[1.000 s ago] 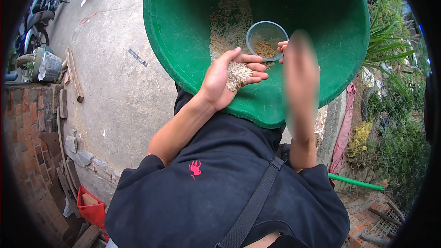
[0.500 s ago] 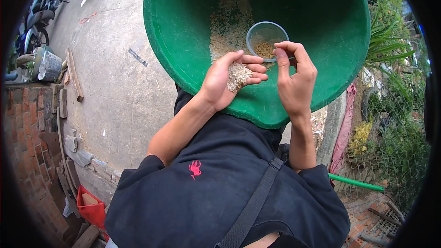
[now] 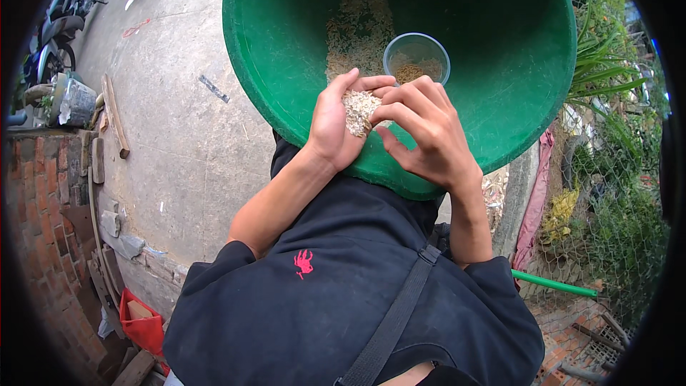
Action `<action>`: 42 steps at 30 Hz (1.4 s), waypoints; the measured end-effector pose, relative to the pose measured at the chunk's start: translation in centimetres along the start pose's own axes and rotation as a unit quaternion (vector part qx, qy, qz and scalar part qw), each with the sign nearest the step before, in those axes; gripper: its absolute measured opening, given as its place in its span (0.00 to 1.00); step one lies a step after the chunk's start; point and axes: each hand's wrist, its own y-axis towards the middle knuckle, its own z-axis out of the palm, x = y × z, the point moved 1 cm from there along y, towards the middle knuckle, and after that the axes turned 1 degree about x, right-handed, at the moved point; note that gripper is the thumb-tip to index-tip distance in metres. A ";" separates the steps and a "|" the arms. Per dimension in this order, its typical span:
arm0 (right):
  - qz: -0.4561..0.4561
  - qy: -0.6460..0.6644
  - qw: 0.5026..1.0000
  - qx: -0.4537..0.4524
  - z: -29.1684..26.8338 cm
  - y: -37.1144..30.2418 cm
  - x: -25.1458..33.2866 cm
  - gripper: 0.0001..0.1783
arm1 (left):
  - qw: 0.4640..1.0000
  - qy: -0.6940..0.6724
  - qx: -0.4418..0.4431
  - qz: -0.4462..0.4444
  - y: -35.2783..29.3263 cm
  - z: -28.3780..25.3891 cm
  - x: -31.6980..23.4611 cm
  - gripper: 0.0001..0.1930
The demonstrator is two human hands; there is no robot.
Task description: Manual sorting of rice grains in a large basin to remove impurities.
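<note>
My left hand [image 3: 332, 121] is cupped palm up, fingers curled round a small heap of pale, husk-like grain [image 3: 360, 111]. Over that palm bends my right hand [image 3: 432, 132], its fingertips at the edge of the heap and its thumb a little apart from them. Nothing I can make out is between thumb and forefinger. Just beyond both hands, a clear round plastic cup [image 3: 417, 38] holds some golden-brown grain [image 3: 409, 73]. It stands inside a large green basin [image 3: 500, 100] in front of me. More loose grain [image 3: 357, 36] is spread over the basin's inner wall.
Concrete ground [image 3: 186, 136] lies to the left, with a wooden plank [image 3: 116, 118] and a parked motorbike [image 3: 61, 28] farther off. A brick wall [image 3: 43, 221] and a red bag [image 3: 143, 325] are at lower left. Wire fencing with plants [image 3: 614, 186] and a green pole [image 3: 554, 283] are at right.
My right hand has moved left from the cup's rim to the grain in my left palm. The left fingers have curled up more around the heap.
</note>
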 end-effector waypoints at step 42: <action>-0.013 -0.095 0.991 0.090 2.5 -0.4 0.6 0.11 | 0.999 -0.040 -0.010 -0.016 0.2 -0.7 0.2 0.28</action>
